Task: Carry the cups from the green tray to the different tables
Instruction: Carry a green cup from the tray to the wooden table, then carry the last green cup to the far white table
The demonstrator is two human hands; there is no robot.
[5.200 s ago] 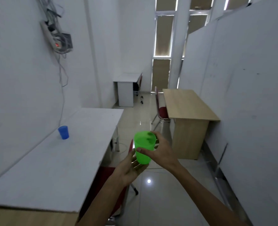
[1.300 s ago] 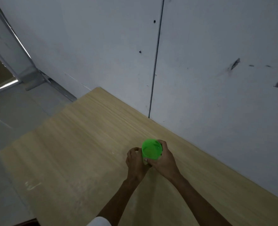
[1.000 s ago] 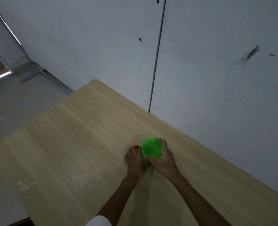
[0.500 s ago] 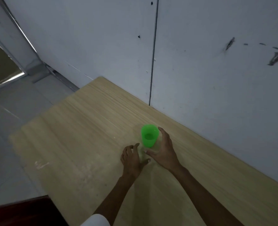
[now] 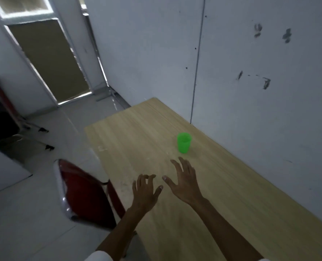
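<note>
Translucent bright-green cup stands upright, mouth open, on wooden table.

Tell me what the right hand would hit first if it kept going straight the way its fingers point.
Likely the green cup: the right hand points at it over bare wooden table, though depth is uncertain.

We find no text, label, brand, number or sign to read; the dark smudges on the white wall panel are blurred marks, not letters we can make out.
</note>
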